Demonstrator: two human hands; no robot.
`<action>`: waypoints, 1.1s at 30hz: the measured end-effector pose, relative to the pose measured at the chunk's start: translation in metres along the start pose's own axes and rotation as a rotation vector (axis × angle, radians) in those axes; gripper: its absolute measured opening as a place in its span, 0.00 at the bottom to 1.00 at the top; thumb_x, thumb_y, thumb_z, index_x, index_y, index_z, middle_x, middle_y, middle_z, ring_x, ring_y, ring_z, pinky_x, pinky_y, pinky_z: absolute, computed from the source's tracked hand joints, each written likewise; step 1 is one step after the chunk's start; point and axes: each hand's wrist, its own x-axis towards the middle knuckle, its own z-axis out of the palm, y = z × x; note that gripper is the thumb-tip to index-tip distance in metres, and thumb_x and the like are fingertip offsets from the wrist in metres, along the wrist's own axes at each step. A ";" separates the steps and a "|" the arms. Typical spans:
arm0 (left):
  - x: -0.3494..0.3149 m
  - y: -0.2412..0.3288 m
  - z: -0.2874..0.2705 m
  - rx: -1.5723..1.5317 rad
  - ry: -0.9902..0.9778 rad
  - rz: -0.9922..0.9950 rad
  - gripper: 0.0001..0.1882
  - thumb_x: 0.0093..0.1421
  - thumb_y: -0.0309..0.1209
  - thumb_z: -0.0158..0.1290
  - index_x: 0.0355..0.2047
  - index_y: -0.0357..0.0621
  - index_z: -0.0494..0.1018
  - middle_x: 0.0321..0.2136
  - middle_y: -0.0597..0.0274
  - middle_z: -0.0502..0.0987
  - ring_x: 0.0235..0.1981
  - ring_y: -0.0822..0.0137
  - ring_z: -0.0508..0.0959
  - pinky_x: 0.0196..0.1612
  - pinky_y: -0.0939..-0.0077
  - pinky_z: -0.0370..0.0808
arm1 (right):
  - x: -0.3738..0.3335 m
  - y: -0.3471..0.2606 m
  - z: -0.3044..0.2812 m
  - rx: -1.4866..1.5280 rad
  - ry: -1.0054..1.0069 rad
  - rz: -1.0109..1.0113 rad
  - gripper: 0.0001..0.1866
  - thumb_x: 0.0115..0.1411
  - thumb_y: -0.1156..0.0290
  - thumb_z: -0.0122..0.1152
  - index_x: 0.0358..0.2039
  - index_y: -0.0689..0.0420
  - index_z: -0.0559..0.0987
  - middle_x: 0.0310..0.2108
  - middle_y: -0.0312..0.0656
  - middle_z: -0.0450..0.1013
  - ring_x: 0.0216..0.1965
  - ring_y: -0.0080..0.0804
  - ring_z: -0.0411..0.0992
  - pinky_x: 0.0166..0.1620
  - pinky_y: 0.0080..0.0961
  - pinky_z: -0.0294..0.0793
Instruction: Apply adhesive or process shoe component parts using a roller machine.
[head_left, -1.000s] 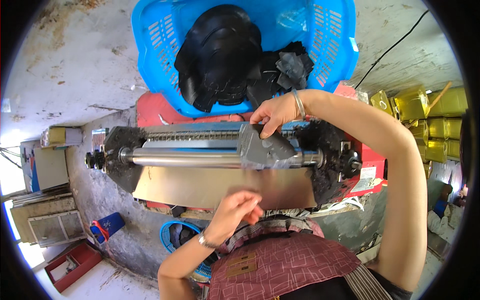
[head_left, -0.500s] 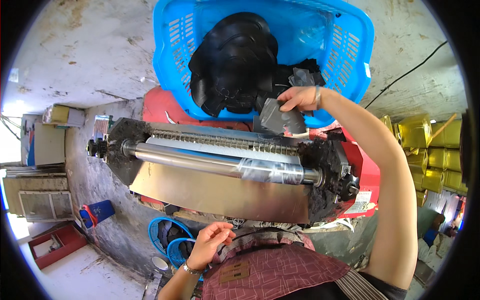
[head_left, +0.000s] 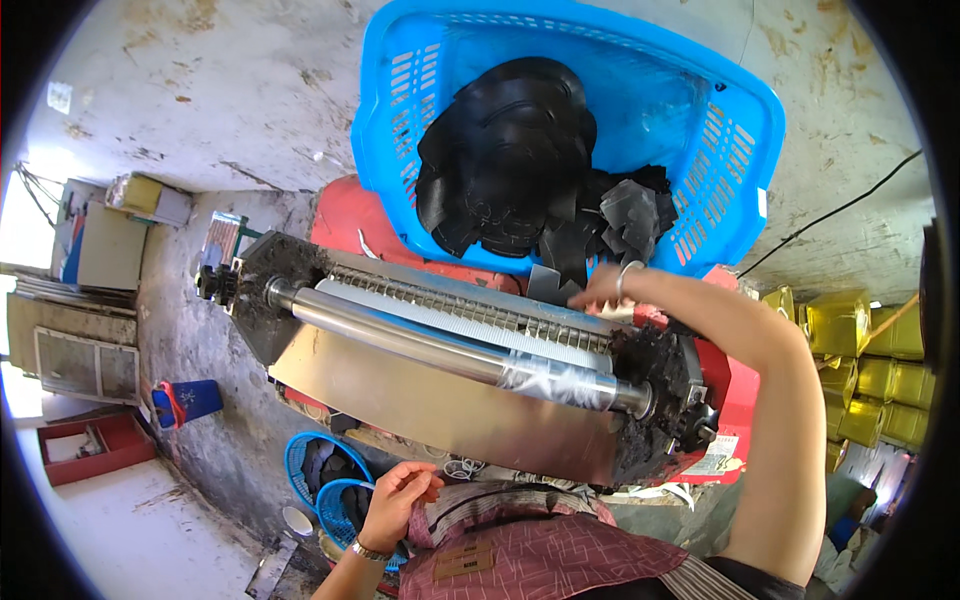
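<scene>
My right hand point(head_left: 603, 290) is smeared by motion over the machine's back edge, below the basket. Its fingers point left, and I cannot make out whether they grip anything. Close to the fingertips is a dark grey flat piece point(head_left: 546, 283). In front of my apron, my left hand point(head_left: 400, 500) is open with loosely bent fingers and holds nothing. Between the hands lies a roller machine with a shiny metal roller point(head_left: 420, 340), a spring-like rod point(head_left: 450, 308) and a smooth metal plate point(head_left: 440, 410). Several grey pieces point(head_left: 632, 212) rest in the blue basket point(head_left: 745, 215).
Black curved sheets point(head_left: 510, 150) are heaped in the basket. Black grime coats the machine's end plates point(head_left: 655, 400). Two blue baskets point(head_left: 300, 462) of dark scraps stand below at left, near a blue bucket point(head_left: 190, 402). Gold tins point(head_left: 838, 325) are stacked at right.
My right hand has come down from the basket's front rim to the machine's back edge. The grey piece it held no longer shows in it. The whole view has tilted and shifted.
</scene>
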 end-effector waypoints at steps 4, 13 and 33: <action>-0.001 0.009 -0.002 -0.015 0.077 0.064 0.09 0.57 0.29 0.47 0.36 0.36 0.68 0.27 0.59 0.74 0.26 0.71 0.73 0.31 0.79 0.71 | -0.005 0.017 -0.016 -0.018 0.181 -0.380 0.19 0.46 0.51 0.58 0.18 0.57 0.76 0.16 0.40 0.70 0.17 0.29 0.68 0.22 0.27 0.66; -0.004 -0.003 0.001 -0.046 0.045 0.008 0.10 0.58 0.28 0.45 0.38 0.36 0.68 0.28 0.57 0.74 0.27 0.71 0.72 0.32 0.79 0.70 | -0.017 0.083 -0.046 -1.501 0.966 -0.356 0.17 0.46 0.63 0.54 0.36 0.55 0.76 0.41 0.41 0.67 0.47 0.37 0.62 0.43 0.37 0.63; -0.032 -0.053 -0.013 -0.443 0.378 0.813 0.31 0.63 0.47 0.28 0.60 0.44 0.37 0.61 0.59 0.40 0.62 0.64 0.41 0.61 0.71 0.39 | -0.152 -0.295 0.291 1.104 -0.452 -0.611 0.35 0.61 0.47 0.31 0.59 0.61 0.46 0.60 0.40 0.45 0.61 0.28 0.43 0.60 0.21 0.41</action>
